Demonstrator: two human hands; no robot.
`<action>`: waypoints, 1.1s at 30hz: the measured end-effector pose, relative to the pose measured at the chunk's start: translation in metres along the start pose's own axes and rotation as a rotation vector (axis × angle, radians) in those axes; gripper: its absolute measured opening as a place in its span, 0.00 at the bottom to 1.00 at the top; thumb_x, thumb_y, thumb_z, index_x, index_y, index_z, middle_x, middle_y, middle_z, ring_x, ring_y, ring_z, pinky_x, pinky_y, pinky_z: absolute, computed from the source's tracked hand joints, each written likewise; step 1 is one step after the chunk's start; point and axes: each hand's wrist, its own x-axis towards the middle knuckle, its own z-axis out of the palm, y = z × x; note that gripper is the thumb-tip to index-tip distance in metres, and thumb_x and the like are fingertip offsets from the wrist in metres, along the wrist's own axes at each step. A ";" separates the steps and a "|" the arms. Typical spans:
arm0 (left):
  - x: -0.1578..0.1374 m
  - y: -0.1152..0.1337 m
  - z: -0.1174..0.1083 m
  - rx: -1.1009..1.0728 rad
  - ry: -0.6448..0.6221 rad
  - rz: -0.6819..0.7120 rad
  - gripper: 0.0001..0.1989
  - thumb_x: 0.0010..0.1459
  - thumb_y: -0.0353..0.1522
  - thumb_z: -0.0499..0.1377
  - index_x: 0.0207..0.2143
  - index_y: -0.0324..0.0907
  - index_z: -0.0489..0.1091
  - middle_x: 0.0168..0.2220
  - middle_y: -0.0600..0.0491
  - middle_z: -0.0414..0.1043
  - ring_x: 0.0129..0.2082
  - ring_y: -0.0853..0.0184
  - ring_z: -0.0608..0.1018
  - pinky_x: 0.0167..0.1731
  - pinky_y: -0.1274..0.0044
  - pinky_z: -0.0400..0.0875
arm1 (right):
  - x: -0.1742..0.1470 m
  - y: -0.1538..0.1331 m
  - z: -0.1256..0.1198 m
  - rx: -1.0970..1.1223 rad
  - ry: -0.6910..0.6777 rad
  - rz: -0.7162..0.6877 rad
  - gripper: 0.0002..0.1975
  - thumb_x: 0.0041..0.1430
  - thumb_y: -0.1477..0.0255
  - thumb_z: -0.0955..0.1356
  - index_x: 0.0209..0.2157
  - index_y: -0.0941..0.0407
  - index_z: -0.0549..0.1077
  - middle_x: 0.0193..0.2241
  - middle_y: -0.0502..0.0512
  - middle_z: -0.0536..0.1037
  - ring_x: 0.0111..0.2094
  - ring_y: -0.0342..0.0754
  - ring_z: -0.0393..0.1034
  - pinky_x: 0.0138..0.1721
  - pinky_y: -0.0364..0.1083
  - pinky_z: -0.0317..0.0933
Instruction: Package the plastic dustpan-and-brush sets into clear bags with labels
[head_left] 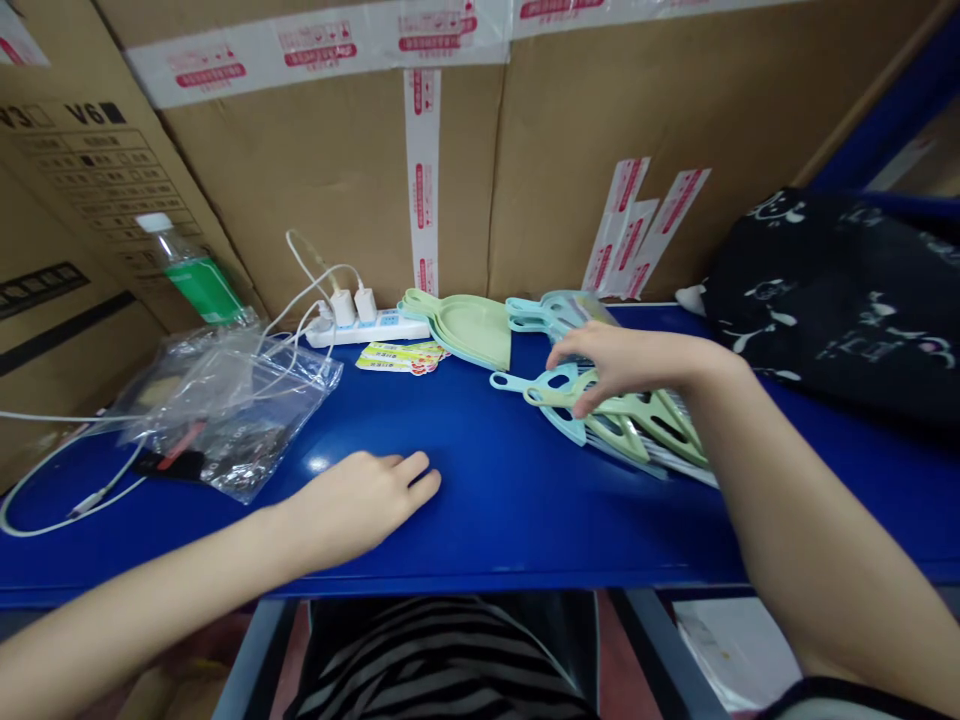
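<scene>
My right hand [611, 360] hovers, thumb and fingers apart, over a pile of small hand brushes. A green brush [615, 402] lies on top, its handle pointing left below my fingers. A light blue brush [525, 384] is partly under it, and white bristles show at the right. My left hand [375, 495] rests on the blue table, fingers loosely bent and apart, with nothing visible in it. Behind, green dustpans [476, 328] are stacked with a blue one. More light blue handled pieces [551, 310] lie beside them, partly hidden by my right hand.
Printed labels [401, 357] lie before a white power strip [371, 328] with chargers and cables. Clear plastic bags [225, 400] and a green-labelled bottle [199, 275] are at the left. A black patterned bag [832, 300] sits at the right. Cardboard [315, 180] walls the back.
</scene>
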 end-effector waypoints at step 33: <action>0.114 -0.072 -0.020 0.207 0.081 -0.209 0.15 0.58 0.18 0.49 0.42 0.34 0.70 0.34 0.46 0.71 0.30 0.66 0.78 0.26 0.77 0.67 | 0.006 -0.024 -0.004 -0.030 0.072 0.040 0.08 0.44 0.77 0.65 0.27 0.53 0.60 0.28 0.53 0.69 0.29 0.48 0.63 0.27 0.45 0.57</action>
